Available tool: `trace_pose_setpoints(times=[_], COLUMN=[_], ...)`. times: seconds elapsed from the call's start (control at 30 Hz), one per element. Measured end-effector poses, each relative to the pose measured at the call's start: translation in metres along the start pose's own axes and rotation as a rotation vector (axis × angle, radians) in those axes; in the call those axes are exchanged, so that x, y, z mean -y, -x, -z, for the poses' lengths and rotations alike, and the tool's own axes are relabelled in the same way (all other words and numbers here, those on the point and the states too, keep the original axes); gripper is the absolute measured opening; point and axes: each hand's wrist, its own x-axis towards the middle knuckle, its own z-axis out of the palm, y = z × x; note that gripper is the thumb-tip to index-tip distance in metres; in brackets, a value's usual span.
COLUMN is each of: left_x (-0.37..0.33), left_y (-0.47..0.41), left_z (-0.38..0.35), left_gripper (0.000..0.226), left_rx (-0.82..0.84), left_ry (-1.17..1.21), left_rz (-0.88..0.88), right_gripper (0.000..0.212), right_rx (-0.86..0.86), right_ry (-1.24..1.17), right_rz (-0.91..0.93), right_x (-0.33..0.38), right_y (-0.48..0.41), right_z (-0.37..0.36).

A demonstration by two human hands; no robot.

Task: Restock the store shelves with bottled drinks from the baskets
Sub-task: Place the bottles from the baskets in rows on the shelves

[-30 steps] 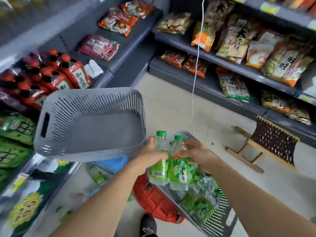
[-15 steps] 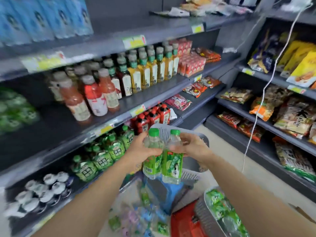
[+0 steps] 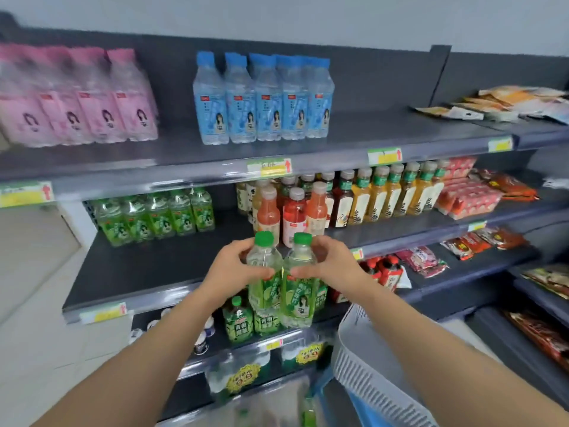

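Two clear bottles with green caps and green labels stand upright side by side in front of me. My left hand (image 3: pixel 231 269) grips the left bottle (image 3: pixel 264 272) around its shoulder. My right hand (image 3: pixel 328 262) grips the right bottle (image 3: pixel 299 282) the same way. Both bottles hang in the air before the front edge of the dark middle shelf (image 3: pixel 147 269). A row of matching green bottles (image 3: pixel 154 215) stands at the back left of that shelf. A grey slotted basket (image 3: pixel 366 359) sits low on the right, under my right forearm.
Orange, red and yellow drink bottles (image 3: pixel 338 198) fill the middle shelf's right part. Blue bottles (image 3: pixel 261 100) and pink bottles (image 3: pixel 77 100) stand on the top shelf. Green tea bottles (image 3: pixel 238 322) sit on the shelf below my hands. Snack packs (image 3: pixel 474 195) lie further right.
The view has risen from the floor baskets to the shelves. Both hands have lifted the two green bottles up to the height of the middle shelf.
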Motion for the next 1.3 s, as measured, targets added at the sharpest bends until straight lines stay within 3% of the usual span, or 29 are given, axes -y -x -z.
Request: trace_pose_setpoints(times=[0.13, 0.3, 0.43, 0.67, 0.9, 1.13, 1.3], left_x=[0.017, 0.041, 0.065, 0.097, 0.124, 0.136, 0.142], left_y=[-0.007, -0.021, -0.045, -0.096, -0.147, -0.185, -0.201], left_z=[0.025, 0.051, 0.072, 0.101, 0.117, 0.124, 0.128], left_gripper=[0.050, 0.056, 0.074, 0.076, 0.058, 0.072, 0.076], left_rx=[-0.133, -0.242, -0.301, -0.290, -0.318, -0.315, -0.295], left_ry=[-0.024, -0.036, -0.089, -0.109, -0.152, -0.127, -0.142], left_rz=[0.017, 0.047, 0.079, 0.068, 0.044, 0.050, 0.068], right_gripper=[0.056, 0.070, 0.071, 0.077, 0.052, 0.077, 0.057], right_rx=[0.072, 0.089, 0.086, 0.079, 0.090, 0.081, 0.085], right_ry=[0.015, 0.043, 0.074, 0.041, 0.055, 0.035, 0.025], right_rz=[0.092, 0.154, 0.175, 0.208, 0.216, 0.234, 0.248], right_x=[0.018, 0.028, 0.031, 0.023, 0.009, -0.001, 0.000], right_y=[-0.027, -0.060, -0.089, -0.143, -0.185, -0.219, -0.228], right_z=[-0.025, -0.058, -0.081, -0.119, -0.142, -0.147, -0.148])
